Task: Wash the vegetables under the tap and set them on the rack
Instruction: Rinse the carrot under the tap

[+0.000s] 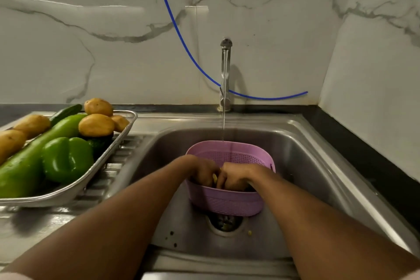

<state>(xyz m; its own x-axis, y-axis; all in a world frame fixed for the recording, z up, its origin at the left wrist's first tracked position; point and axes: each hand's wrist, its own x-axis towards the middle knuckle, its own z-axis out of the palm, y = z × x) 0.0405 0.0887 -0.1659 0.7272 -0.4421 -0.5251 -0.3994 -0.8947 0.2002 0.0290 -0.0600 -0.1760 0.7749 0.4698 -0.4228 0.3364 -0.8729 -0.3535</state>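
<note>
A pink plastic colander basket [229, 202] stands in the steel sink [302, 150] over the drain. Both hands reach down inside it. My left hand [203, 171] and my right hand [234, 176] have curled fingers around something yellowish [214, 177] between them; most of it is hidden by the hands and the basket wall. The tap [225, 75] runs a thin stream onto the basket's far rim. On the left, the metal rack tray [118, 143] holds several potatoes [96, 125], a green bell pepper [67, 159], a long green gourd [29, 161] and a cucumber [66, 112].
A blue hose [181, 38] hangs along the marble wall behind the tap. The ribbed drainboard [109, 177] lies under the tray. The drain strainer [225, 223] holds scraps, with small bits on the sink floor. A dark counter [368, 154] runs along the right.
</note>
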